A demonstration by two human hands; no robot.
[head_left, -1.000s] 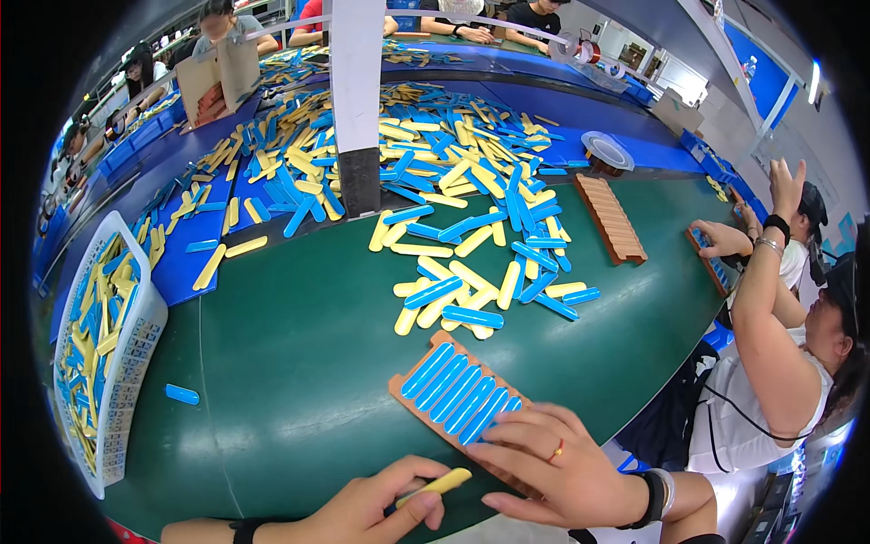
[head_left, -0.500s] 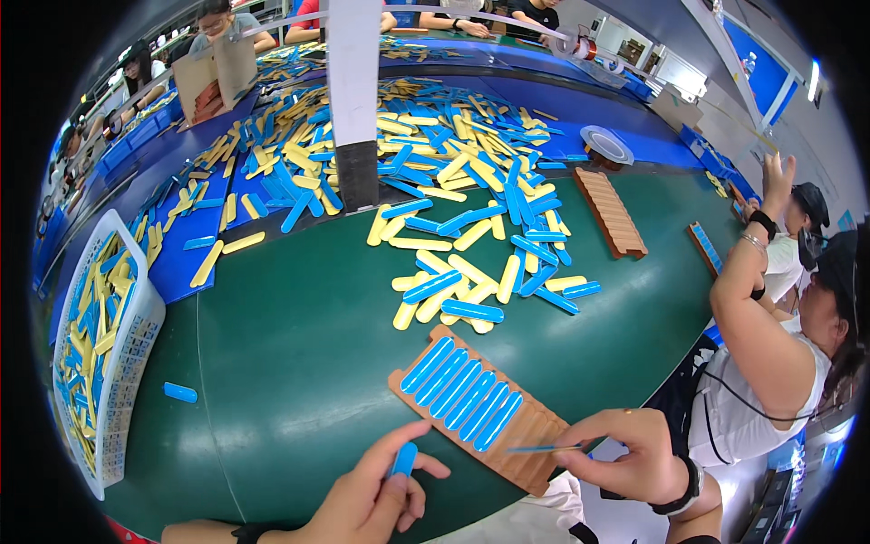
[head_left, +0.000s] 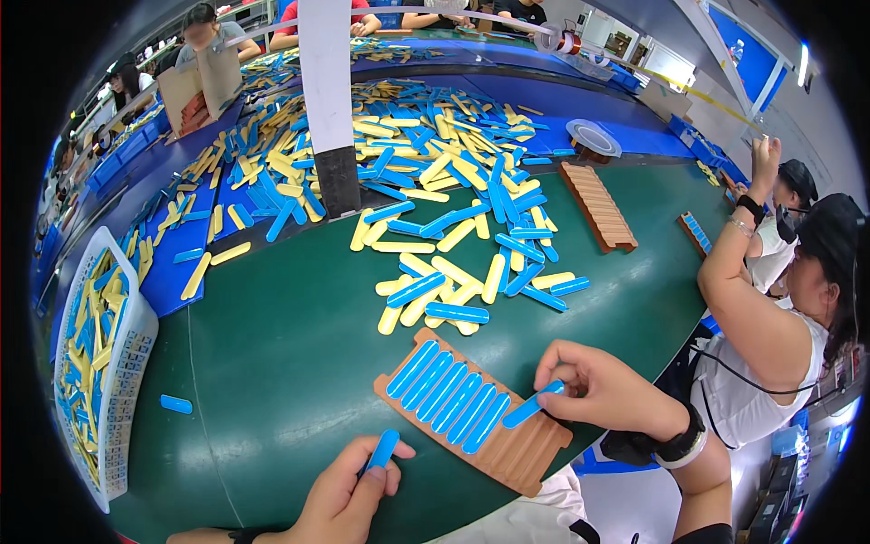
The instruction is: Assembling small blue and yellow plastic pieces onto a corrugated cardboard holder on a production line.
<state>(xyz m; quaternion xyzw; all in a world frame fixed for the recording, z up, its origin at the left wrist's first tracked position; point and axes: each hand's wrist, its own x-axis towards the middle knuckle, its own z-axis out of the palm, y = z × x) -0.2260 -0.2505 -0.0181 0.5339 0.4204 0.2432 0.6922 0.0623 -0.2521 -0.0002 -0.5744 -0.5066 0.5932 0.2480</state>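
Note:
My left hand [head_left: 349, 494] is closed on a flat blue strip [head_left: 384, 448] with rounded ends, which stands up between thumb and fingers just left of a brown ribbed tray [head_left: 518, 458]. Several blue strips [head_left: 458, 403] lie side by side in the tray's grooves, filling its left and middle part. My right hand [head_left: 603, 390] pinches another blue strip [head_left: 526, 411] by its upper end. That strip slants over the grooves just right of the row; whether it touches the tray I cannot tell.
Beyond the tray spreads a large heap of blue and yellow strips [head_left: 421, 195] around a white post [head_left: 326, 82]. A full white basket [head_left: 127, 381] stands at left, with one loose blue strip [head_left: 177, 404] beside it. Another brown tray [head_left: 598, 208] lies far right; a co-worker [head_left: 770, 335] sits at right.
My right hand has moved up and turned, and its strip now shows its blue face over the tray. The left hand's fingers have drawn in around their strip. The view has shifted slightly.

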